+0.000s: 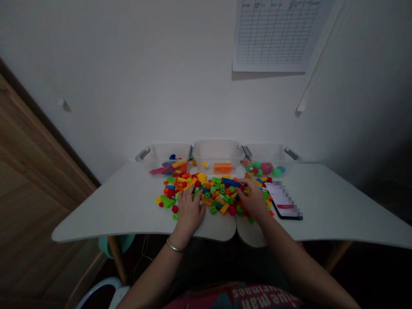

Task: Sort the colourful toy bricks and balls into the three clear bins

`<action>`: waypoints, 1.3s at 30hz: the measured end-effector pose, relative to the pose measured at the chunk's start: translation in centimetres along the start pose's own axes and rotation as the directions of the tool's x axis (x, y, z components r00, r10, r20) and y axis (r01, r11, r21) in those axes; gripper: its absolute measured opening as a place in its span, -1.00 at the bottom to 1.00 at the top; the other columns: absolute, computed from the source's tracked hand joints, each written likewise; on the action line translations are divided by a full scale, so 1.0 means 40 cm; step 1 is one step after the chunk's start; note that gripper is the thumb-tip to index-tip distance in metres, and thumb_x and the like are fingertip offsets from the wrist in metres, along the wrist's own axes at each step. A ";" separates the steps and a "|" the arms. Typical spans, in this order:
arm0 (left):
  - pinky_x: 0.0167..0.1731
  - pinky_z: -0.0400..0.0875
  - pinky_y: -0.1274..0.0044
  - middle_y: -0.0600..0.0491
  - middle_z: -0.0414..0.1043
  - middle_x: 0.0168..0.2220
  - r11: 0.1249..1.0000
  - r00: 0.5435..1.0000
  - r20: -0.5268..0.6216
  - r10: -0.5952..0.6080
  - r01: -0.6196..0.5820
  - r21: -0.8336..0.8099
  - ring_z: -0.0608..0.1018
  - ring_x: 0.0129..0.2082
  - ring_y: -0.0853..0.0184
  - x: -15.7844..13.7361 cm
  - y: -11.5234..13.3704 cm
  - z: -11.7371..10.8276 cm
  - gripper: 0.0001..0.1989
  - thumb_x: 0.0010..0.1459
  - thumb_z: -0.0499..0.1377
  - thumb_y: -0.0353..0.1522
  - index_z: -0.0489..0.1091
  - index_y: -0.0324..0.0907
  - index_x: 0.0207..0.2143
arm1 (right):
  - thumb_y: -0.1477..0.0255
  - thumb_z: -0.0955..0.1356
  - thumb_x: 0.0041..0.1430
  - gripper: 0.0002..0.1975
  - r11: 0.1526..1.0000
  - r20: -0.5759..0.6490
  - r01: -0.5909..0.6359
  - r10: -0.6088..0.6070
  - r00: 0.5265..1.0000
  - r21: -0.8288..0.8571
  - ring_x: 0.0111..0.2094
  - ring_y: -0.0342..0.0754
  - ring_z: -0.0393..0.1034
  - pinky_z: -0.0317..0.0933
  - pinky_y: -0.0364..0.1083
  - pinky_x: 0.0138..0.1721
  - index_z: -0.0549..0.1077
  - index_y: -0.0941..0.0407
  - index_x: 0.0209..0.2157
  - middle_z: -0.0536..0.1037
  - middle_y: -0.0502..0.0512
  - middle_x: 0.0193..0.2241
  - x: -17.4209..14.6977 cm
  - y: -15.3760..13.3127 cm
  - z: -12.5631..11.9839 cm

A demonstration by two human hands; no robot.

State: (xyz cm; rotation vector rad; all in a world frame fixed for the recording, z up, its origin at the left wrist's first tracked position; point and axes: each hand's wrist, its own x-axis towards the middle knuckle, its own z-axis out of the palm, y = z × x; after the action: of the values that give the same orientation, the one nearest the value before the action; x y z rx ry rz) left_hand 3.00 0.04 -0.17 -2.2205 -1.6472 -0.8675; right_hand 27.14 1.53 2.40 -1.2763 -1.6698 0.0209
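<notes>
Mostly small; multicoloured studded blocks [219, 199].

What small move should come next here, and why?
Probably lift the long blue piece with the right hand: its fingertips are at one end, and no other brick in the colourful pile appears to cover it.

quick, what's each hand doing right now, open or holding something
Left hand: open, at the brick pile.
Right hand: at the long blue piece; whether it's gripping cannot be told.
</notes>
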 end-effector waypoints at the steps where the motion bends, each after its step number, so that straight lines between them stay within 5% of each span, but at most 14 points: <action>1: 0.18 0.16 0.07 -0.25 0.23 0.19 1.000 1.000 -0.005 0.004 -0.004 -0.009 0.29 0.17 -0.02 0.000 0.000 0.000 -0.55 0.11 0.15 -0.38 0.35 -0.22 0.09 | 0.44 0.31 0.14 -0.82 0.998 0.013 0.057 -0.058 0.998 0.028 -0.12 0.08 0.44 0.29 0.09 -0.05 0.45 0.11 -0.19 0.57 0.18 -0.18 -0.015 -0.017 0.011; 9: 0.17 0.23 0.15 -0.10 0.41 0.08 0.971 0.985 -0.018 0.172 -0.173 -0.165 0.34 0.12 0.12 0.001 -0.006 -0.007 -0.56 0.19 0.08 -0.43 0.27 -0.20 0.14 | 0.58 0.33 0.16 -0.85 0.917 0.111 0.397 -0.389 0.914 -0.052 -0.12 -0.01 0.45 0.19 0.10 0.06 0.45 0.05 -0.26 0.60 0.06 -0.16 -0.113 -0.088 0.067; 15: 0.15 0.22 0.14 -0.03 0.52 -0.12 0.940 0.961 0.027 0.274 -0.262 -0.220 0.38 0.07 0.13 0.001 -0.006 -0.017 -0.62 0.16 0.11 -0.47 0.38 -0.12 0.05 | 0.57 0.32 0.18 -0.85 0.911 0.096 0.403 -0.396 0.913 -0.081 -0.13 -0.03 0.46 0.12 0.13 0.13 0.42 0.04 -0.26 0.60 0.04 -0.17 -0.117 -0.082 0.075; 20: 0.14 0.22 0.12 -0.03 0.52 -0.14 0.941 0.981 -0.003 0.193 -0.186 -0.282 0.41 0.03 0.14 0.001 -0.012 -0.020 -0.65 0.13 0.11 -0.49 0.43 -0.11 -0.03 | 0.55 0.33 0.13 -0.82 0.939 0.074 0.338 -0.333 0.940 -0.067 -0.11 0.04 0.44 0.23 0.13 0.05 0.38 0.08 -0.21 0.57 0.14 -0.14 -0.118 -0.077 0.079; 26: 0.03 0.33 0.23 -0.03 0.50 -0.14 0.860 0.996 -0.082 -0.046 -0.002 -0.511 0.47 -0.07 0.18 0.003 -0.021 -0.024 -0.72 0.11 0.15 -0.39 0.44 -0.12 -0.09 | 0.54 0.32 0.11 -0.78 0.951 0.061 0.301 -0.297 0.953 -0.068 -0.07 0.08 0.38 0.28 0.14 -0.01 0.37 0.10 -0.17 0.53 0.20 -0.10 -0.121 -0.077 0.074; 28: -0.02 0.36 0.28 -0.01 0.49 -0.17 0.781 0.975 -0.087 -0.207 0.111 -0.615 0.49 -0.12 0.21 0.019 -0.024 -0.029 -0.75 0.10 0.17 -0.34 0.44 -0.11 -0.13 | 0.56 0.31 0.11 -0.79 0.951 0.073 0.303 -0.298 0.952 -0.063 -0.07 0.08 0.38 0.28 0.13 -0.02 0.38 0.11 -0.18 0.53 0.20 -0.11 -0.120 -0.077 0.071; 31: -0.24 0.42 0.46 0.06 0.43 -0.31 0.540 0.880 -0.059 -0.472 0.236 -0.808 0.49 -0.30 0.33 0.070 -0.035 -0.043 -0.77 0.06 0.20 -0.29 0.40 -0.13 -0.20 | 0.57 0.30 0.11 -0.82 0.951 0.098 0.306 -0.300 0.949 -0.048 -0.09 0.07 0.39 0.28 0.12 -0.02 0.41 0.10 -0.22 0.55 0.18 -0.13 -0.118 -0.079 0.068; 35: -0.42 0.36 0.62 0.17 0.34 -0.43 0.213 0.796 -0.001 -0.606 0.161 -0.964 0.44 -0.46 0.47 0.172 -0.063 -0.072 -0.71 0.00 0.25 -0.25 0.34 -0.13 -0.22 | 0.58 0.31 0.11 -0.84 0.951 0.115 0.308 -0.301 0.947 -0.042 -0.09 0.06 0.39 0.23 0.15 0.05 0.43 0.08 -0.27 0.56 0.14 -0.15 -0.116 -0.081 0.066; 39: -0.57 0.26 0.67 0.23 0.31 -0.49 0.004 0.691 0.075 -0.719 0.112 -0.994 0.39 -0.59 0.53 0.270 -0.096 -0.094 -0.66 0.01 0.27 -0.19 0.28 -0.13 -0.21 | 0.59 0.31 0.10 -0.84 0.948 0.122 0.319 -0.315 0.941 -0.014 -0.10 0.04 0.39 0.22 0.13 0.05 0.45 0.08 -0.30 0.57 0.12 -0.17 -0.111 -0.081 0.063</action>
State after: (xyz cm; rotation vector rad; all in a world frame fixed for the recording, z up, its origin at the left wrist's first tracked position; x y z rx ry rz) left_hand 0.26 7.88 8.59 -1.3993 -1.6427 -3.2167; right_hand 22.85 -1.87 -0.17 -1.0327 -1.9704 -0.1287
